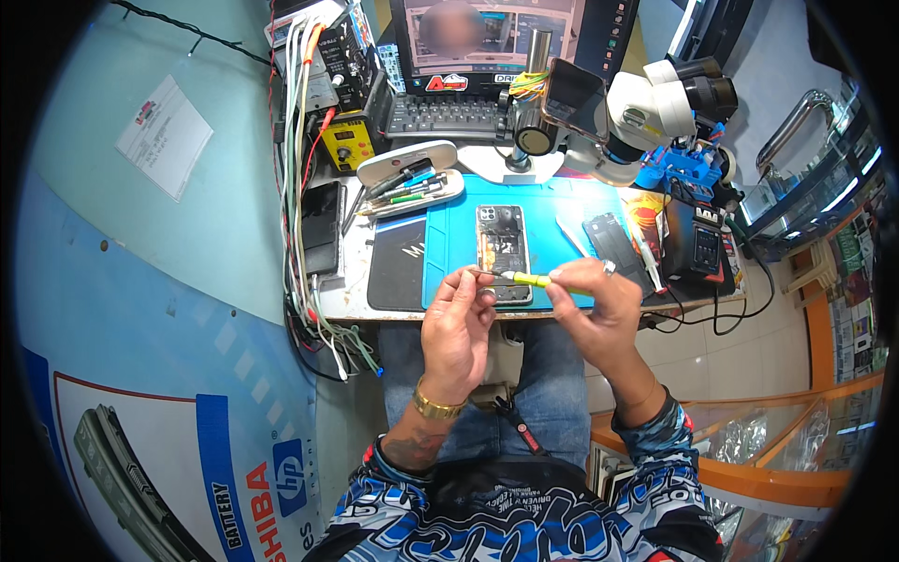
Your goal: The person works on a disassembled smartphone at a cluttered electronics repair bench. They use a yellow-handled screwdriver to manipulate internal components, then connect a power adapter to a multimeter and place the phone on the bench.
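Note:
My right hand (pixel 599 302) grips a screwdriver (pixel 536 279) with a yellow-green handle, its thin shaft pointing left. At the shaft's tip, the thumb and finger of my left hand (pixel 454 332) are pinched together. Whether they hold the tip itself or some small part, I cannot make out. Beneath the screwdriver lies a phone (pixel 503 239) with its inside partly exposed and a camera cluster at its upper left. Both hands are above the near edge of a blue work mat (pixel 449 253), and the screwdriver crosses over the phone's lower end.
An open case of tools (pixel 412 192) sits behind left. To the right lie a dark flat panel (pixel 618 245), a white syringe (pixel 646 258) and a black box-shaped device (pixel 693 245). A microscope (pixel 646 108) overhangs the back, beside a keyboard (pixel 449 117). Cables (pixel 298 187) hang along the left.

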{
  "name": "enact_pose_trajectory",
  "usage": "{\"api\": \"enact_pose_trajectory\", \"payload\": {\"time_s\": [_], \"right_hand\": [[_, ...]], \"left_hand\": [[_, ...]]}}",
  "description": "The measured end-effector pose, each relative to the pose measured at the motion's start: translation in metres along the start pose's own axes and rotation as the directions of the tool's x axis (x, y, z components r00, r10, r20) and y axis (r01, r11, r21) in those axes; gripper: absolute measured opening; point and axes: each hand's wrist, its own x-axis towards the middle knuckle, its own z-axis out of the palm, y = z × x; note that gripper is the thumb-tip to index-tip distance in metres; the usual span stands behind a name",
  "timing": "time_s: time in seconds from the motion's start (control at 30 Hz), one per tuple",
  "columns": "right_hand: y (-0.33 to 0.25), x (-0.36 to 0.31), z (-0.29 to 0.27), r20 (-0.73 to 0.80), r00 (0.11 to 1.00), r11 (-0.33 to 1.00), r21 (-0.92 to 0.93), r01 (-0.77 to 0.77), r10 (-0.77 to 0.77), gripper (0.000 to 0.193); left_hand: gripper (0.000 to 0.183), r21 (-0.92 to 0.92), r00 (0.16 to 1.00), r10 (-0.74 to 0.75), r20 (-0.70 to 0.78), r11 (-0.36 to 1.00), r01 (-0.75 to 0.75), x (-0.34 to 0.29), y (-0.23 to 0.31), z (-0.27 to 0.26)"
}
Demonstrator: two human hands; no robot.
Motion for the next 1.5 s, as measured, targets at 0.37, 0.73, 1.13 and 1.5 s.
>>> {"api": "enact_pose_trajectory", "payload": {"time_s": [0.37, 0.73, 1.13, 1.5], "right_hand": [[0.006, 0.029, -0.026, 0.292, 0.948, 0.983, -0.168, -0.076, 0.124, 0.015], [0.02, 0.029, -0.017, 0.475, 0.868, 0.967, -0.255, -0.02, 0.143, 0.018], [0.016, 0.059, -0.005, 0.694, 0.693, 0.912, -0.389, 0.132, 0.195, 0.018], [0.025, 0.061, 0.01, 0.656, 0.755, 0.935, -0.259, 0.244, -0.015, 0.019]], "left_hand": [[0.042, 0.66, 0.906, 0.412, 0.099, 0.654, -0.37, 0.006, 0.018, -0.059], [0.05, 0.811, 0.823, 0.533, 0.195, 0.384, -0.441, 0.016, 0.014, -0.05], [0.013, 0.744, 0.685, 0.296, 0.666, -0.324, -0.584, 0.005, 0.002, -0.026], [0.037, 0.727, 0.648, 0.358, 0.672, -0.483, -0.488, 0.0, -0.029, -0.039]]}}
